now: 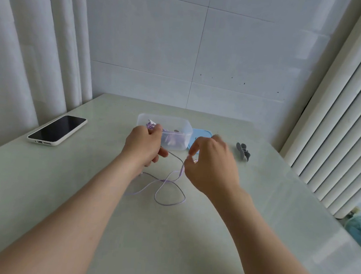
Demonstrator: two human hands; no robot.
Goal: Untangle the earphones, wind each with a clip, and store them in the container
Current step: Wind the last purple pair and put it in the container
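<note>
1. The earphone cable (170, 192) is gripped in the curled left hand (144, 147), with the wound end held at the fingertips' 12 o'clock.
2. The cable seems pinched by the right hand (210, 163), though the view is blurred; slack is looped at 6 o'clock.
3. The container (183, 129) is placed at 12 o'clock.

— What are the hands doing?
— The left hand (144, 147) is gripping a wound bunch of purple cord (161, 180) in front of the clear box (184, 127). The right hand (212, 163) is pinching the same cord further along.
— And the slack?
— It's lying in loose loops on the table (188, 245), between the wrists. A blue lid (199, 136) is sitting just beside the box, grey clips (243, 152) are lying to the right, and a phone (57, 130) is lying far left.
</note>
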